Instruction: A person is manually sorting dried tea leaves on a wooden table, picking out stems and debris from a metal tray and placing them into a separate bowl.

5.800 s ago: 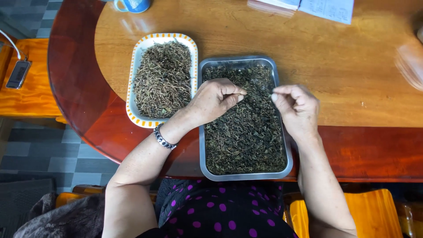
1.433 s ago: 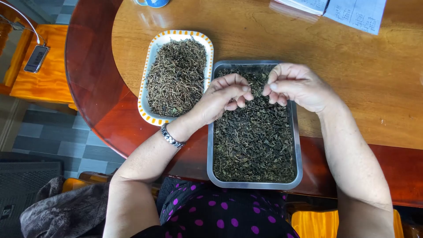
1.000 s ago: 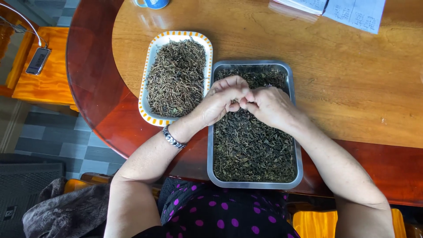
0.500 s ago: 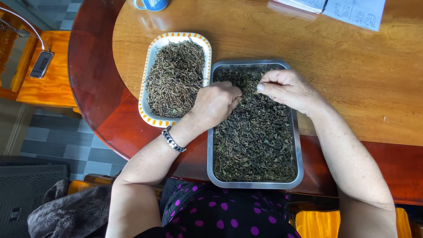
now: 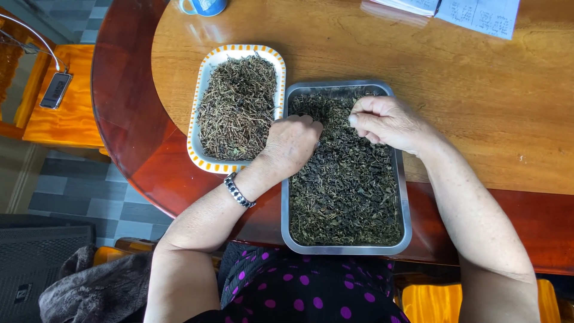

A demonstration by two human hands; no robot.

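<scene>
Now we have our hands apart again: a second ago they met knuckle to knuckle over the metal tray (image 5: 405, 197), and since then the left hand (image 5: 291, 142) has dropped flat, knuckles up, onto the dark leaves (image 5: 344, 191) at the tray's left edge, while the right hand (image 5: 385, 121) has pulled back toward the far right corner. That reads to us as one pinch finished and the next search begun. Our left fingers curl down into the leaves and are hidden under the knuckles, so we cannot tell whether they are closed on anything. Our right fingers are bunched together, thumb against fingertips, and any bit between them is too small to make out. The leaves fill the tray, which sits at the near table (image 5: 478, 90) edge, touching the orange-rimmed dish (image 5: 195, 116) of paler stems (image 5: 238, 98) on its left.

As for packages and print, a blue mug (image 5: 203, 6) stands at the far edge, and white written sheets (image 5: 472, 11) beside a book lie at the top right. A dark phone (image 5: 53, 90) on a cable rests on an orange chair (image 5: 60, 119) to the left.
</scene>
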